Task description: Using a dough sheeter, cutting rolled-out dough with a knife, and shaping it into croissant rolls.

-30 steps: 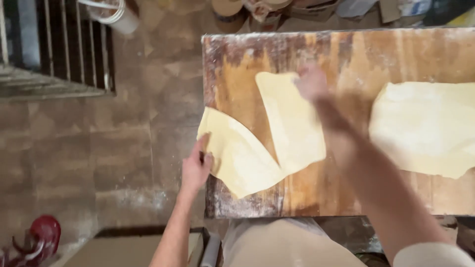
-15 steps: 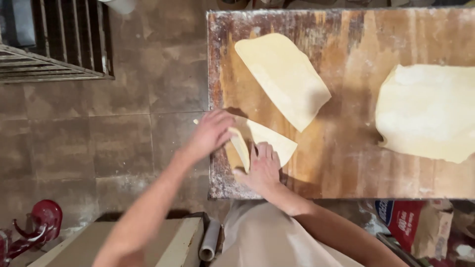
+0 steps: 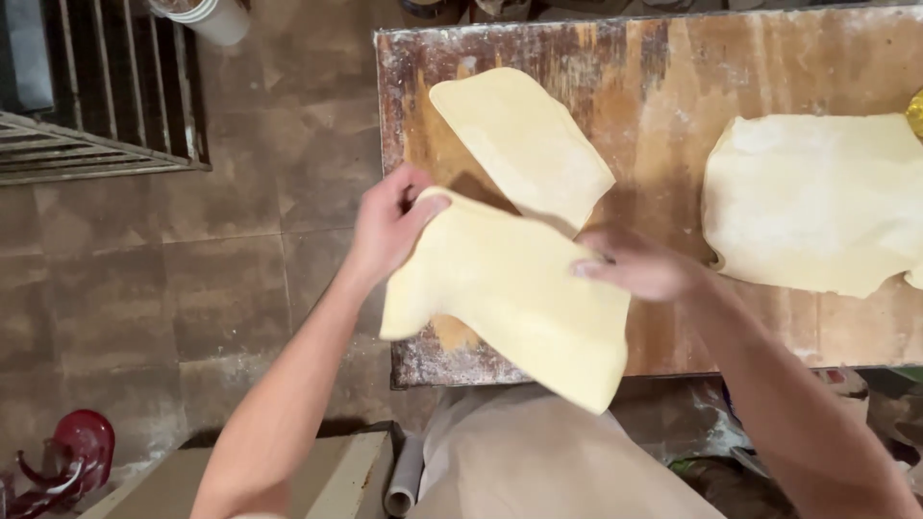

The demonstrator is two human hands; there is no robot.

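— Wooden desk [image 3: 673, 67] first: floured, worn, standing over a tiled floor [image 3: 192, 279]. What lies on it?

— Largest item, a broad sheet of pale dough [image 3: 817, 202], flat at the far right, apart from the rest. Next, a smaller sheet [image 3: 524, 139] lying flat near the desk's left end.

— And the piece in hand?

— A folded dough piece [image 3: 510, 293], lifted off the surface at the near left corner, its lower edge hanging past the desk's front. It sags, so it is carried at two points to keep it from stretching.

— State of each grip?

— Left hand [image 3: 389, 226]: fingers pressed together, pinching the upper left corner. Right hand [image 3: 635, 264]: laid along the right edge; blurred, so whether it pinches I cannot tell.

— Remaining items?

— A metal rack [image 3: 87, 96] at upper left, and a small red tool [image 3: 58, 461] on the floor, lower left.
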